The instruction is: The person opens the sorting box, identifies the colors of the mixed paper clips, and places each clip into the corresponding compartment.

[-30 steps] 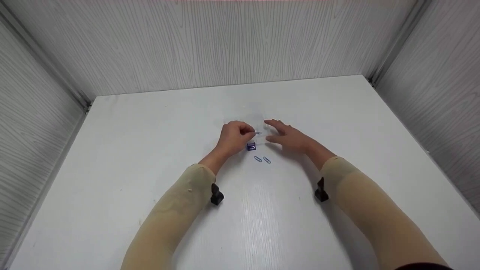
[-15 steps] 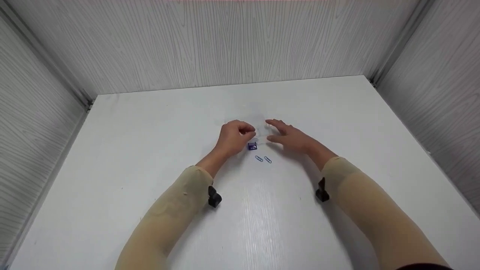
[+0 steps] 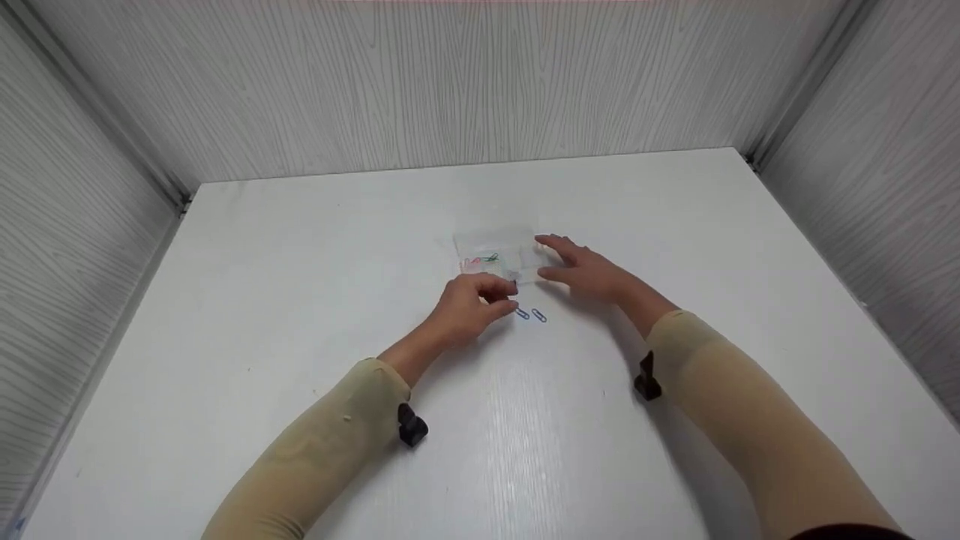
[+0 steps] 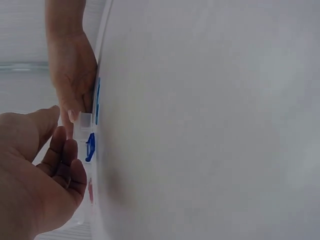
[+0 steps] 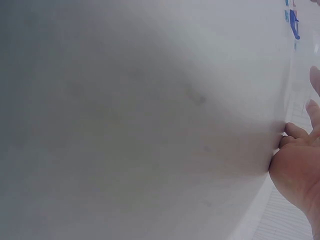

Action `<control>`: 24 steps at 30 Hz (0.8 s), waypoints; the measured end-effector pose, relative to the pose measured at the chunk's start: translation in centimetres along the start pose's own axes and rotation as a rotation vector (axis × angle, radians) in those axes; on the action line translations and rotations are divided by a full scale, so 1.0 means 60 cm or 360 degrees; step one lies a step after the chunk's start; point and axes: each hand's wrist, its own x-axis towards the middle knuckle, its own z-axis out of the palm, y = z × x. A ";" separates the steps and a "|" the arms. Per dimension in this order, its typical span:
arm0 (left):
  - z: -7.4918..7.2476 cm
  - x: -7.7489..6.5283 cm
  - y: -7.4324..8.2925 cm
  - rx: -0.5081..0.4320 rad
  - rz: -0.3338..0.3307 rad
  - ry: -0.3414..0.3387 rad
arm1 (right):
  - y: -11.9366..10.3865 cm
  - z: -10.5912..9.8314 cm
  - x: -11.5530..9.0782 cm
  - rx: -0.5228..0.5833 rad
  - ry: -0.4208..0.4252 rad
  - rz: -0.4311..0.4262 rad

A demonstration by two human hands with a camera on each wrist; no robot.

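Note:
A clear plastic box point(image 3: 529, 276) sits mid-table with its lid point(image 3: 495, 238) raised at the back. Inside it show red paper clips point(image 3: 471, 262) and green paper clips point(image 3: 490, 258). A dark blue latch point(image 4: 90, 147) is on its front. Two blue paper clips, a left one point(image 3: 523, 314) and a right one point(image 3: 539, 315), lie in front of the box. My left hand point(image 3: 471, 306) hovers by the left clip, thumb and forefinger apart with nothing between them. My right hand point(image 3: 589, 271) is at the box's right end, fingers spread, fingertips right at its edge.
The white table point(image 3: 480, 435) has a grey wood-grain panel point(image 3: 465, 82) at its back and more panels at both sides. A black wrist mount point(image 3: 412, 425) sits on the left sleeve, another mount point(image 3: 647, 376) on the right one.
My left hand has moved from over the box toward the front, and the paper clip it pinched has left its fingers. The box's coloured clips have come into sight. My right hand stays put.

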 end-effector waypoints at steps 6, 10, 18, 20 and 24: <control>0.005 -0.008 -0.009 0.0011 -0.0043 -0.0104 | -0.001 0.000 0.000 -0.0011 -0.0003 0.0002; 0.006 -0.007 -0.013 0.0041 -0.0058 -0.0151 | -0.001 -0.001 0.001 -0.0003 -0.0009 0.0016; 0.011 -0.003 -0.017 0.0142 -0.0022 -0.0180 | -0.001 -0.002 0.001 -0.0006 -0.0010 -0.0001; 0.012 -0.003 -0.018 0.0162 -0.0019 -0.0184 | 0.000 -0.002 0.001 -0.0012 -0.0011 -0.0004; 0.015 0.001 -0.022 0.0186 -0.0010 -0.0184 | 0.000 -0.003 0.001 -0.0021 -0.0017 0.0001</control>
